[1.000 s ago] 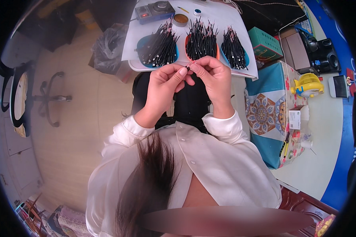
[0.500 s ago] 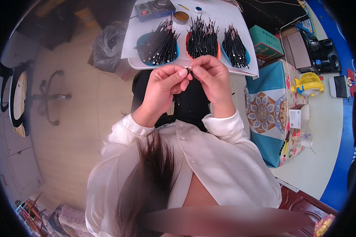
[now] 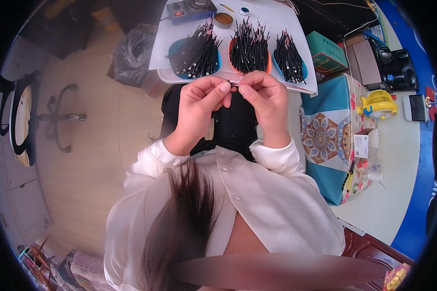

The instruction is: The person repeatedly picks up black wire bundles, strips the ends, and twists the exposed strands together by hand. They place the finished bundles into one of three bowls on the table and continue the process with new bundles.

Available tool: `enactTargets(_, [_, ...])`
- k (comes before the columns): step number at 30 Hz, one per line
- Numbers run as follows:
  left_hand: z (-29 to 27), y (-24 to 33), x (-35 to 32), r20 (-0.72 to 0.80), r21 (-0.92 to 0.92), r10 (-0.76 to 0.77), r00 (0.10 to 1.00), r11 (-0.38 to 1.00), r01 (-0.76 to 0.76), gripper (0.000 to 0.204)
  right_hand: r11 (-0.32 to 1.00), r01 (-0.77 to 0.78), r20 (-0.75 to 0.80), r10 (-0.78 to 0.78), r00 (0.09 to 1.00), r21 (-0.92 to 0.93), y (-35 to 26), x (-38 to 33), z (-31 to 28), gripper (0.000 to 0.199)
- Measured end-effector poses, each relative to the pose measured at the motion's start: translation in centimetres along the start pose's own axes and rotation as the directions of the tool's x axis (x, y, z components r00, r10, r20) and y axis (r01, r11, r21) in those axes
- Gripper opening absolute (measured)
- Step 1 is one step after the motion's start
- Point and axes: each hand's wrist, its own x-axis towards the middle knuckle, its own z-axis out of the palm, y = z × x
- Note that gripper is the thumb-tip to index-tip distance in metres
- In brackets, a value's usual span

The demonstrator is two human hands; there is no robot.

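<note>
In front of my lap, just short of the white table [image 3: 150,75], both hands meet over a thin black cable [image 3: 233,84]. Fine pinkish-white wires show at its end. My left hand [image 3: 202,99] pinches the cable between thumb and forefinger. The wires are pinched in my right hand [image 3: 264,97], its thumb and forefinger closed. Beyond my hands, black cables with pale metal plugs lie bundled in a blue tray [image 3: 174,60], an orange tray [image 3: 268,65] and another blue tray [image 3: 303,72]. My fingers hide most of the held cable.
Behind the trays are a blue-grey control box [image 3: 192,12], a round tin [image 3: 223,20] of amber stuff and a small spool [image 3: 244,11]. To the right stand a green box [image 3: 327,52] and a yellow fan [image 3: 378,104]. A bag-lined bin [image 3: 133,56] stands left.
My right hand has shifted slightly right and down, away from my left fingertips. More of the pinkish-white wires now shows between the hands.
</note>
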Motion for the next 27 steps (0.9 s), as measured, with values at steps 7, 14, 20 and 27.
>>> enactTargets(7, [-0.4,0.3,-0.2,0.058,-0.041,-0.059,0.997,0.997,0.061,0.014,0.997,-0.071,0.055,0.069,0.996,0.034,-0.5,0.4,-0.2,0.010])
enactTargets(14, [-0.4,-0.1,-0.2,0.071,-0.129,-0.054,0.996,0.990,0.063,0.014,0.916,-0.199,0.125,0.166,0.978,0.348,0.6,0.2,-0.2,0.010])
enactTargets(20, [-0.7,-0.4,-0.1,0.128,-0.204,-0.111,0.985,0.969,0.136,0.015,0.793,-0.311,0.238,0.215,0.947,0.524,1.4,0.3,0.2,0.009])
enactTargets(27, [-1.3,0.4,-0.3,0.212,-0.184,-0.228,0.950,0.946,0.267,0.015,0.931,-0.235,0.192,0.186,0.964,0.280,-0.5,0.0,0.0,0.011])
